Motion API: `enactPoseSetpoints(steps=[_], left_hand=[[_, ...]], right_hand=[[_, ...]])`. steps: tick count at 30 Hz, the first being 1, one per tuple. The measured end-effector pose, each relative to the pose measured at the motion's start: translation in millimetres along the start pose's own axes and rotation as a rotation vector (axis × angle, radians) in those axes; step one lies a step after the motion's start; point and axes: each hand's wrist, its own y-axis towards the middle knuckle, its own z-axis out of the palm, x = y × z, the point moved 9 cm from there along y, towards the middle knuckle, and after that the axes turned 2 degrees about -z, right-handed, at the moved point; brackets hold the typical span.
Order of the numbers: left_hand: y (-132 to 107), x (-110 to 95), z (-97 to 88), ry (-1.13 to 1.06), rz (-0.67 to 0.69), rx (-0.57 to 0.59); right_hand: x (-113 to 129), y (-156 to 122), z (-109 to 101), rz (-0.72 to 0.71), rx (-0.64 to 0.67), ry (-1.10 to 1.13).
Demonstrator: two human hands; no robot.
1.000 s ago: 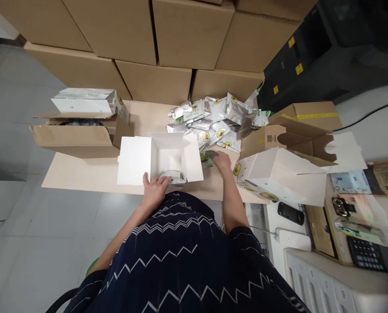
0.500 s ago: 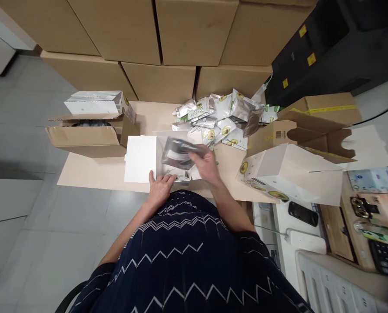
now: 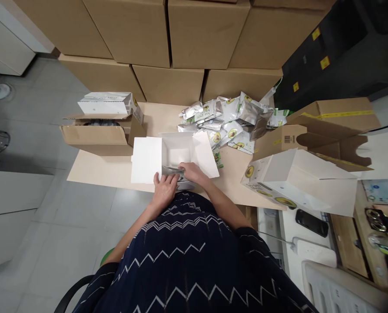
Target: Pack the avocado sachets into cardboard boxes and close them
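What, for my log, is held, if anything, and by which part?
The right hand holds a pouch by its right end; for the left hand, unclear.

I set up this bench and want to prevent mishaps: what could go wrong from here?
1. The open white box sits at the near edge of the table; a push toward the body might tip it.
2. The right hand reaches in with its wrist across the box's right flap, which could bend or snag.
3. The foil pouches are heaped loosely, so a bump might make some slide.
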Motion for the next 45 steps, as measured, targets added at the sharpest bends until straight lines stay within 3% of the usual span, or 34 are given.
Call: enactPoseSetpoints(steps=[5,9,12,14,15,17,19,20,22,24,27,30,33,36,39,42,45], left_hand=[[1.2,1.8,-18.6,0.048,-0.019,-0.093],[11.8,-2.6,-8.7,0.014,0.109,0.038],[16.6,-0.9,-0.6,0.001,0.135,0.109],[17.2,-0.8,0.5,0.004,0.146,0.11],[16.9,-1.3,0.5,0.005,0.152,0.109],[16.3,-2.1,0.0,0.006,0.157,0.105],[16.1,-3.1,-0.8,0.004,0.163,0.104],[16.1,-3.5,-1.1,0.004,0.167,0.103],[16.6,-3.8,-1.3,0.003,0.171,0.099],[17.1,-3.5,-0.9,0.008,0.171,0.097],[17.1,-3.0,0.5,0.02,0.166,0.1],[16.6,-2.9,1.5,0.03,0.165,0.103],[16.5,-3.5,0.9,0.032,0.167,0.102],[16.9,-4.4,-1.0,0.021,0.166,0.1],[17.5,-5.3,-4.0,0.009,0.162,0.094],[18.0,-6.3,-5.1,0.008,0.165,0.096],[18.0,-6.7,-4.5,0.015,0.176,0.094]], right_hand=[[1.8,-0.4,1.3,-0.042,0.079,0.017],[18.4,-12.4,-0.5,-0.12,0.145,0.038],[40.4,-43.3,-26.0,-0.302,0.181,0.234],[32.5,-61.4,-68.1,-0.353,0.036,0.466],[15.1,-66.3,-93.3,-0.32,-0.108,0.567],[-41.4,-71.6,-135.7,-0.139,-0.472,0.645],[-99.2,-70.9,-148.9,0.113,-0.726,0.524],[-122.0,-63.9,-140.6,0.253,-0.727,0.413],[-151.8,-42.9,-103.5,0.474,-0.562,0.173],[-157.7,-26.1,-64.9,0.537,-0.468,-0.002],[-147.1,-15.7,-24.7,0.545,-0.474,-0.095],[-138.5,-15.4,-14.5,0.509,-0.449,-0.191],[-153.3,-25.8,-27.5,0.518,-0.394,-0.221],[-188.6,-46.2,-47.3,0.576,-0.375,-0.039],[-221.6,-72.9,-65.3,0.592,-0.534,0.411],[-228.2,-94.3,-78.9,0.403,-0.774,0.971],[-210.0,-107.4,-95.7,0.116,-0.921,1.3]])
